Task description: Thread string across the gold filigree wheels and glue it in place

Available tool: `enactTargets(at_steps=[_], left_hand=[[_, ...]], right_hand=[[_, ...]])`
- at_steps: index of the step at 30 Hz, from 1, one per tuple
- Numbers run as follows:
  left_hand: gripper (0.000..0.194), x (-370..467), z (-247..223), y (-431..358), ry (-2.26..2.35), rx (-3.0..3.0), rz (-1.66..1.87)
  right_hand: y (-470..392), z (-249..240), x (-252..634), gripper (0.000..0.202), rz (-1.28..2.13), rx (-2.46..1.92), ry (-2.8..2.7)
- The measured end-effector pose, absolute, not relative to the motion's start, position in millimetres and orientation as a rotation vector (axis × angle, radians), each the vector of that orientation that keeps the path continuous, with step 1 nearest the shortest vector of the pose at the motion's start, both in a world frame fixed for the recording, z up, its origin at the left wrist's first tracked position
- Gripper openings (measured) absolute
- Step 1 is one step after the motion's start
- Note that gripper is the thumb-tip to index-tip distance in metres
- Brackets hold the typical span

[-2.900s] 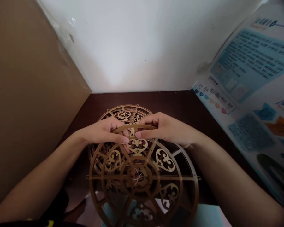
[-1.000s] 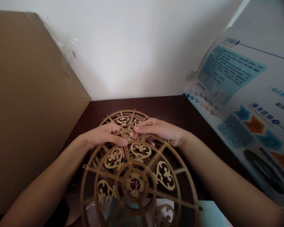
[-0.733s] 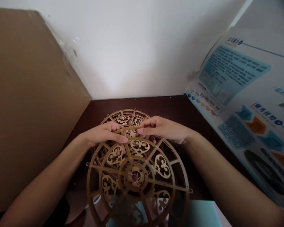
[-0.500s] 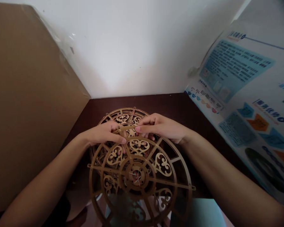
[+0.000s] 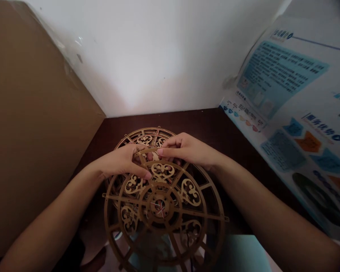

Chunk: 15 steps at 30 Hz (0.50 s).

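Observation:
A round, gold-brown openwork wheel [image 5: 202, 215] with spokes, rings and scroll cut-outs is tilted up in front of me. My left hand [image 5: 124, 160] grips its upper left part, thumb on the face and the other fingers behind. On the top rim, my right hand [image 5: 187, 149] pinches the edge between thumb and fingers. Behind lies a similar stack of openwork wheels [image 5: 149, 131], partly hidden by the front wheel and my hands. Thin white and red wires [image 5: 160, 209] show through the front wheel's hub.
A dark reddish-brown table [image 5: 198, 122] runs back to a white wall [image 5: 158, 56]. Brown cardboard [image 5: 45, 124] stands along the left, and a printed poster board [image 5: 286, 105] along the right. A pale blue-green surface [image 5: 243, 253] shows at the lower right.
My left thumb has slid slightly down the wheel's face and spread further from the fingers. The right hand keeps its hold on the rim. The whole view has shifted a little.

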State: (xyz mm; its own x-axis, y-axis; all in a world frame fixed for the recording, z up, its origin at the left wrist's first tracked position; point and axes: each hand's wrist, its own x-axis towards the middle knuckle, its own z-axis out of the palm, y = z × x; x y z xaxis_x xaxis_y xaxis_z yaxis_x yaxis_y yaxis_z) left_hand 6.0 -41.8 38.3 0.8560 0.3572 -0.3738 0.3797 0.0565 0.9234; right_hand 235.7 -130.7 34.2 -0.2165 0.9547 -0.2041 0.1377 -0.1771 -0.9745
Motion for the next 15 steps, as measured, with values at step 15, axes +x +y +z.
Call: enactTargets(at_steps=[15], left_hand=[[0.053,2,36,-30,0.801,1.398,0.05]], right_hand=[[-130,30,258,0.025,1.683,-1.174,-1.463]])
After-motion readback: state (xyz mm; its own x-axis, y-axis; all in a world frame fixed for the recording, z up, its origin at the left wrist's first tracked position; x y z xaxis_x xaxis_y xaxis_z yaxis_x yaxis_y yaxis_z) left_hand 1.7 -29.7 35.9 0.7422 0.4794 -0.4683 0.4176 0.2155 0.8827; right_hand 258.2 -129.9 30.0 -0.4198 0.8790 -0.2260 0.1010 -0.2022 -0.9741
